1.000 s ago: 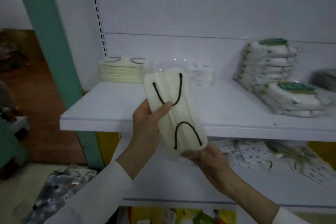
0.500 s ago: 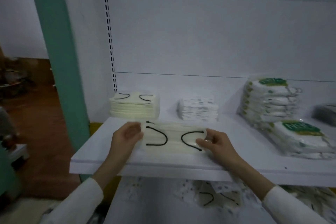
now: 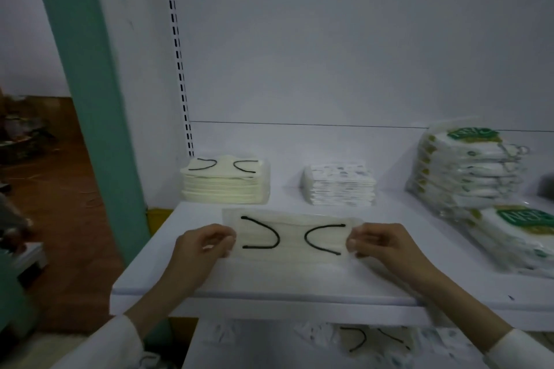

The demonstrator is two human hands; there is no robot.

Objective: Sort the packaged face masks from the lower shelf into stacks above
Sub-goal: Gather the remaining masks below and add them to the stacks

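A cream packaged face mask [image 3: 292, 238] with black ear loops is held level just above the upper white shelf [image 3: 269, 281]. My left hand [image 3: 204, 244] pinches its left end and my right hand [image 3: 380, 244] pinches its right end. Behind it at the back left stands a stack of matching cream masks [image 3: 224, 181]. A stack of white patterned masks [image 3: 340, 184] stands to the right of that. On the lower shelf, loose packaged masks [image 3: 368, 340] lie scattered, partly hidden by the upper shelf.
Two piles of white packs with green labels [image 3: 467, 171] fill the right of the upper shelf. A teal post [image 3: 87, 105] stands left of the shelving, with brown floor beyond. The white back panel [image 3: 329, 54] rises behind the stacks.
The mask went from upright in front of the shelf to level over the upper shelf. Both hands now pinch its ends. My view has risen and moved closer.
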